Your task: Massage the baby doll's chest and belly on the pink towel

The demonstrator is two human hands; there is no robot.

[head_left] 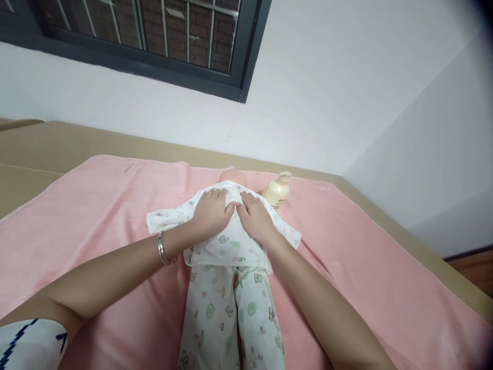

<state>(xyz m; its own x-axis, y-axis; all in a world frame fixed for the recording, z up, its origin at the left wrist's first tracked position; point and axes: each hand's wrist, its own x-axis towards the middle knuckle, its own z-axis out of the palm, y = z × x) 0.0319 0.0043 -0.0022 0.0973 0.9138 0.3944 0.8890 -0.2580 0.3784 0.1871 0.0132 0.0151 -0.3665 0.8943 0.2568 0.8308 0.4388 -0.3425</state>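
Observation:
A doll lies on its back on a pink cloth [115, 216], dressed in a white patterned top [231, 249] and matching trousers [252, 308]. Its head [233, 177] shows only in part beyond the collar. My left hand [212, 211] rests flat on the left side of the top's chest, fingers spread. On the right side of the chest lies my right hand [254, 216], palm down with its fingers extended. The two thumbs almost meet in the middle. Neither hand grips anything. A cream pump bottle [276, 191] stands just beyond my right hand, beside the doll's shoulder.
The cloth covers a tan padded surface [154, 147] that runs along a white wall [308, 92]. A dark-framed window [242, 77] with bars is above at the upper left. A brown wooden piece [473, 270] shows at the right edge.

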